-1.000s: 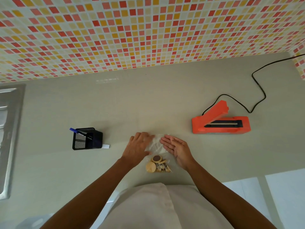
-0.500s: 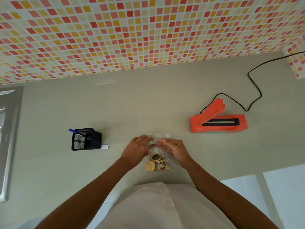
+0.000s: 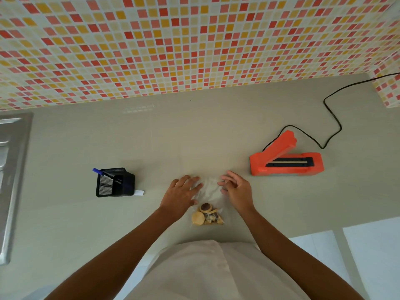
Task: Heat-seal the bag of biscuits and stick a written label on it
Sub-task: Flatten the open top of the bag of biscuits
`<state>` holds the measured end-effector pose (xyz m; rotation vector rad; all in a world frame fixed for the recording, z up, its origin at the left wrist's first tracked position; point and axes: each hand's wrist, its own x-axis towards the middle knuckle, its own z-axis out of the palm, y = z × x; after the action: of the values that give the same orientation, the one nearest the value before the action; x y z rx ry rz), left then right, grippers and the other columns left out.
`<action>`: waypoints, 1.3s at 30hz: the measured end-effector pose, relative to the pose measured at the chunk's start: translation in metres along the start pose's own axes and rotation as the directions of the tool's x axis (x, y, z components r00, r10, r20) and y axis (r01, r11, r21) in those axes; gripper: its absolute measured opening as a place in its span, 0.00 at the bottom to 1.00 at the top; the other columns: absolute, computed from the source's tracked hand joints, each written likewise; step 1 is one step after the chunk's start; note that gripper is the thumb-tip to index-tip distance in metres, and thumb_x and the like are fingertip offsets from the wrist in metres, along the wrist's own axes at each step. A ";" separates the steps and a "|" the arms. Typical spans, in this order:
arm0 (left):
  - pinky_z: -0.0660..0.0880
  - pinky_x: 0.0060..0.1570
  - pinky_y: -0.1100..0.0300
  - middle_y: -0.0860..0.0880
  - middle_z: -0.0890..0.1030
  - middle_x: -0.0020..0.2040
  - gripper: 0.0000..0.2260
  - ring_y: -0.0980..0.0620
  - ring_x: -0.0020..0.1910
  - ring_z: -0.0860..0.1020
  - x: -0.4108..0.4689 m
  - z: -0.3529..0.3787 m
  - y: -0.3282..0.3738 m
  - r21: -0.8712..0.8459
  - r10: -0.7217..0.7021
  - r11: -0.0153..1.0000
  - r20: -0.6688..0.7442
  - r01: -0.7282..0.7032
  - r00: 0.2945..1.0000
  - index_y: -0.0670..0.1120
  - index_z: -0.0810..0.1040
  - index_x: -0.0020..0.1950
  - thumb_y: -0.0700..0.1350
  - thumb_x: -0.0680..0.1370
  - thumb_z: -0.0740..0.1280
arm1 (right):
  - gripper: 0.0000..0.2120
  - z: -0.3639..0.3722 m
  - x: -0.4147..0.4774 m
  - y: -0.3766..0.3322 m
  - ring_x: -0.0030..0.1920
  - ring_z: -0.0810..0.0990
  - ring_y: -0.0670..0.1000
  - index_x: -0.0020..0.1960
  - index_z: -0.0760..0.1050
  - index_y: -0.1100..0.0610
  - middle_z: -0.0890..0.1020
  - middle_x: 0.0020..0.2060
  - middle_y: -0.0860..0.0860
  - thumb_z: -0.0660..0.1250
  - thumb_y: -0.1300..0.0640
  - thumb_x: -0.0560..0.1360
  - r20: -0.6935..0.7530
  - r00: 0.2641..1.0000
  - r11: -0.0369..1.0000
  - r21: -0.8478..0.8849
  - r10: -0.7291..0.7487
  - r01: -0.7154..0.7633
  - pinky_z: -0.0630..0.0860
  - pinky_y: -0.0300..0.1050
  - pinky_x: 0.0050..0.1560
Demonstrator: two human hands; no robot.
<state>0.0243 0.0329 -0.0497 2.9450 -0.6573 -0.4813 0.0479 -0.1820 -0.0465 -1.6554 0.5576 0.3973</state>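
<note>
A second ago both my palms lay flat on the bag [image 3: 208, 191], and half a second ago my fingertips met over its middle; now they have drawn apart to either side, so the empty clear top shows smoothed and flat between them. I judge the air is pressed out and the mouth is ready for sealing, which is not yet done. My left hand [image 3: 181, 193] lies open, fingers spread and pressing the bag's 9 o'clock edge to the counter [image 3: 194, 137]. My right hand [image 3: 236, 189] is half curled at the 3 o'clock edge, fingertips and thumb closing on the film; whether they really nip it I cannot tell. The bag lies straight before me, the biscuits [image 3: 206, 215] bunched at its 6 o'clock end, close to my body. The sealer [image 3: 285, 163] stands well apart at 2 o'clock, lid raised, with bare counter between; its cord [image 3: 333, 118] runs off toward 1 o'clock, clear of that path. At 9 o'clock stands the pen holder [image 3: 114, 182] with the pen [image 3: 104, 173], the label [image 3: 139, 192] just beside it, and farther out the sink [image 3: 13, 169]. The wall [image 3: 194, 50] closes 12 o'clock, far off. The counter's edge runs near at 5 o'clock, so I would keep any slide away from it.
</note>
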 end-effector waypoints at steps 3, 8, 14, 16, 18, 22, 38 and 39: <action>0.78 0.56 0.49 0.49 0.76 0.67 0.30 0.44 0.64 0.76 -0.001 0.001 0.000 0.012 0.015 1.000 0.000 -0.015 1.000 0.52 0.77 0.66 0.57 0.66 0.77 | 0.12 -0.002 -0.002 -0.006 0.50 0.84 0.50 0.56 0.81 0.58 0.84 0.46 0.47 0.65 0.67 0.76 -0.142 0.979 0.971 -0.211 -0.144 0.112 0.82 0.52 0.55; 0.77 0.57 0.48 0.49 0.75 0.68 0.29 0.44 0.65 0.75 0.001 0.002 0.000 0.014 0.011 1.000 0.007 -0.011 1.000 0.52 0.76 0.67 0.57 0.67 0.76 | 0.16 0.003 -0.010 -0.012 0.46 0.82 0.49 0.60 0.80 0.60 0.82 0.43 0.48 0.72 0.61 0.73 -0.158 0.980 0.934 -0.353 -0.117 0.054 0.80 0.42 0.53; 0.76 0.59 0.48 0.49 0.75 0.69 0.30 0.43 0.66 0.74 0.000 0.003 0.000 0.002 -0.005 1.000 0.012 0.005 1.000 0.52 0.75 0.68 0.57 0.68 0.75 | 0.21 0.011 -0.008 -0.019 0.37 0.78 0.41 0.61 0.76 0.58 0.82 0.39 0.50 0.76 0.59 0.70 -0.157 0.987 0.933 -0.357 -0.013 -0.044 0.70 0.22 0.34; 0.75 0.60 0.48 0.49 0.74 0.70 0.30 0.43 0.67 0.73 0.001 0.001 0.001 -0.002 -0.009 1.000 0.020 0.009 1.000 0.52 0.74 0.69 0.57 0.69 0.75 | 0.20 0.010 -0.011 -0.019 0.36 0.78 0.41 0.60 0.76 0.59 0.82 0.38 0.50 0.75 0.60 0.70 -0.181 0.984 0.928 -0.367 0.000 -0.068 0.71 0.26 0.33; 0.74 0.61 0.47 0.49 0.73 0.71 0.30 0.43 0.68 0.72 0.001 0.001 0.001 -0.006 -0.007 1.000 0.022 0.007 1.000 0.51 0.73 0.70 0.56 0.70 0.74 | 0.20 0.008 -0.014 -0.016 0.38 0.80 0.45 0.60 0.76 0.59 0.82 0.38 0.50 0.74 0.58 0.70 -0.209 0.978 0.917 -0.388 0.006 -0.089 0.75 0.34 0.41; 0.74 0.61 0.47 0.48 0.73 0.71 0.30 0.42 0.68 0.72 0.001 0.002 -0.001 -0.013 -0.005 1.000 0.016 0.005 1.000 0.51 0.73 0.70 0.56 0.70 0.74 | 0.19 0.006 -0.018 -0.011 0.47 0.83 0.52 0.59 0.77 0.59 0.82 0.43 0.51 0.74 0.56 0.70 -0.222 0.974 0.890 -0.433 0.047 -0.141 0.80 0.49 0.54; 0.67 0.67 0.47 0.50 0.66 0.75 0.29 0.44 0.73 0.64 0.003 0.003 -0.002 -0.051 0.004 0.999 0.031 -0.002 1.000 0.53 0.66 0.74 0.56 0.75 0.68 | 0.03 0.025 0.000 -0.016 0.36 0.81 0.45 0.43 0.87 0.56 0.82 0.32 0.44 0.75 0.60 0.70 -0.079 0.995 0.910 -0.413 -0.056 0.019 0.79 0.43 0.46; 0.66 0.67 0.48 0.50 0.65 0.75 0.29 0.44 0.74 0.63 0.003 0.003 -0.002 -0.061 0.001 0.998 0.030 0.000 1.000 0.53 0.65 0.75 0.56 0.75 0.68 | 0.03 0.024 0.000 -0.016 0.36 0.80 0.45 0.44 0.87 0.57 0.82 0.32 0.43 0.75 0.60 0.71 -0.072 0.995 0.917 -0.398 -0.073 0.039 0.79 0.43 0.46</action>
<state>0.0262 0.0332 -0.0539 2.8862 -0.6349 -0.5363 0.0579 -0.1569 -0.0370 -2.0832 0.5139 0.4177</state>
